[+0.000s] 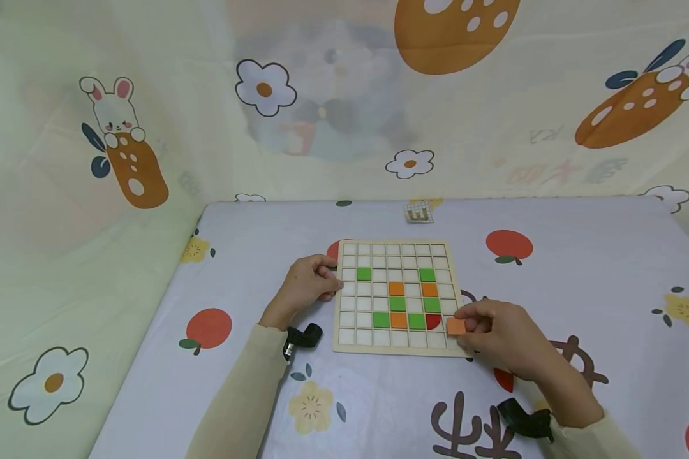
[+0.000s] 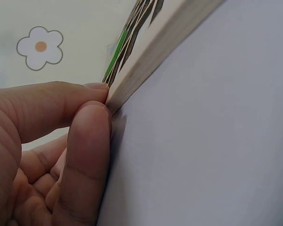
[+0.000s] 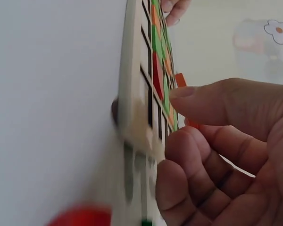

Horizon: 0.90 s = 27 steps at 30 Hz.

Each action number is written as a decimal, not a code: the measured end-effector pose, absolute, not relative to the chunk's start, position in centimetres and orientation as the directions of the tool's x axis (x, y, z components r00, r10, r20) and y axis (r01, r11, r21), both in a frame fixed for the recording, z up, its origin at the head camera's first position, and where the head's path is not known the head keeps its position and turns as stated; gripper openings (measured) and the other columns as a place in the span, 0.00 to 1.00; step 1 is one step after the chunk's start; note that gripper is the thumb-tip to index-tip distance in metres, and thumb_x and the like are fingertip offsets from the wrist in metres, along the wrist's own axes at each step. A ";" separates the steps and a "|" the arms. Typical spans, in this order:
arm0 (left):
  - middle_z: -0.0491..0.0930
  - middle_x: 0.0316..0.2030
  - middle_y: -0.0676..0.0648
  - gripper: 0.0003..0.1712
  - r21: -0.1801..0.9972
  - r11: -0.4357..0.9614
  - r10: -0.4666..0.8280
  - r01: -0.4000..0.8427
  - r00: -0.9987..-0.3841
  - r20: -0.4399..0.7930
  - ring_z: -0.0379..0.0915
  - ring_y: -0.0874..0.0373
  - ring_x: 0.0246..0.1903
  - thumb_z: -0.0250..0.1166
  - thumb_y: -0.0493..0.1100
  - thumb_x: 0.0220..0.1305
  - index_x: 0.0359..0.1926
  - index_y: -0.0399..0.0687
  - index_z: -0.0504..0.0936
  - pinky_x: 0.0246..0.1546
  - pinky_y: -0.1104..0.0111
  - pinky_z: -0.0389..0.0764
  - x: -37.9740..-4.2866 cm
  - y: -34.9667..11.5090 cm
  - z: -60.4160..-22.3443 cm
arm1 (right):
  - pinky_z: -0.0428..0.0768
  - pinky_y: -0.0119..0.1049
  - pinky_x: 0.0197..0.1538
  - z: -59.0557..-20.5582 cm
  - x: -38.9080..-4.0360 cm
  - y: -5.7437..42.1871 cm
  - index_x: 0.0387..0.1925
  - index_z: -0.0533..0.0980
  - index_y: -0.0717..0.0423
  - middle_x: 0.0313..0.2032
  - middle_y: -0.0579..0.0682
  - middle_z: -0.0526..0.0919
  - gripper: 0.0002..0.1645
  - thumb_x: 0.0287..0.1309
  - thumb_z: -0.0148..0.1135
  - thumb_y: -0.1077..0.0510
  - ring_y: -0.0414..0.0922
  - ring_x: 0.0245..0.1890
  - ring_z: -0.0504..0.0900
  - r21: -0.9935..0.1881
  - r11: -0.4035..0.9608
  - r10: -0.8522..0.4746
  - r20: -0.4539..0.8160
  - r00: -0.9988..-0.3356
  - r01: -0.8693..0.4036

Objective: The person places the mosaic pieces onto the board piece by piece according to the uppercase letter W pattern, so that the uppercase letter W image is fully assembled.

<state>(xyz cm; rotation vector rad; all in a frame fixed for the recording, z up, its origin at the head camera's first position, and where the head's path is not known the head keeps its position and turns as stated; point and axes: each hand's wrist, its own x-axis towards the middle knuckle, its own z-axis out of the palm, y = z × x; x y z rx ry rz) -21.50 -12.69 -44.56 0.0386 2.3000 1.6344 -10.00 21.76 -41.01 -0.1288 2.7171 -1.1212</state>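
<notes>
A square wooden grid board point(image 1: 402, 349) lies on the table, with several green, orange and red tiles in its cells. At its left edge is my left hand point(image 1: 308, 280); in the left wrist view the thumb point(image 2: 87, 155) and a finger grip the board's rim, the other fingers curled below. My right hand point(image 1: 508, 335) pinches an orange square tile point(image 1: 455, 326) over the board's lower right corner. In the right wrist view the tile point(image 3: 180, 80) is mostly hidden behind the thumb point(image 3: 207, 101). A red quarter-round tile point(image 1: 433, 321) sits in a cell just left of it.
Behind the board lies a small card with a printed grid pattern point(image 1: 418, 213). The white tablecloth point(image 1: 264, 255) carries fruit, flower and lettering prints. A printed curtain point(image 1: 333, 178) stands along the back and left. Black camera mounts point(image 1: 305, 336) sit on both wrists.
</notes>
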 end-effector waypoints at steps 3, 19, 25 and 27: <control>0.81 0.33 0.45 0.23 0.923 0.349 0.204 -0.161 -0.948 -0.243 0.79 0.59 0.26 0.74 0.31 0.61 0.57 0.37 0.80 0.27 0.72 0.84 -21.5 -12.7 -44.5 | 0.79 0.30 0.30 -40.8 -10.9 20.7 0.48 0.85 0.59 0.32 0.49 0.80 0.19 0.53 0.78 0.62 0.47 0.34 0.77 -0.725 0.688 -0.155 -0.165 -0.974 0.013; 0.81 0.33 0.45 0.24 0.920 0.350 0.197 -0.175 -0.947 -0.255 0.79 0.58 0.26 0.74 0.31 0.61 0.58 0.37 0.80 0.27 0.72 0.84 -21.6 -12.7 -44.4 | 0.80 0.33 0.36 -40.7 -15.6 15.2 0.46 0.85 0.60 0.33 0.48 0.82 0.15 0.55 0.74 0.62 0.45 0.34 0.78 -0.766 0.635 -0.253 -0.090 -0.963 -0.095; 0.81 0.33 0.45 0.24 0.919 0.350 0.194 -0.183 -0.945 -0.262 0.78 0.59 0.26 0.75 0.31 0.61 0.58 0.37 0.80 0.27 0.72 0.83 -21.6 -12.7 -44.4 | 0.80 0.37 0.40 -40.9 -16.7 13.8 0.46 0.86 0.59 0.34 0.49 0.83 0.15 0.55 0.73 0.63 0.45 0.36 0.79 -0.775 0.624 -0.264 -0.093 -0.960 -0.097; 0.80 0.33 0.45 0.24 0.918 0.353 0.195 -0.181 -0.945 -0.262 0.78 0.59 0.26 0.75 0.31 0.61 0.58 0.37 0.80 0.27 0.72 0.83 -21.6 -12.7 -44.4 | 0.79 0.38 0.41 -41.0 -17.0 13.3 0.46 0.86 0.58 0.34 0.48 0.83 0.15 0.55 0.74 0.62 0.45 0.36 0.78 -0.772 0.629 -0.262 -0.100 -0.960 -0.091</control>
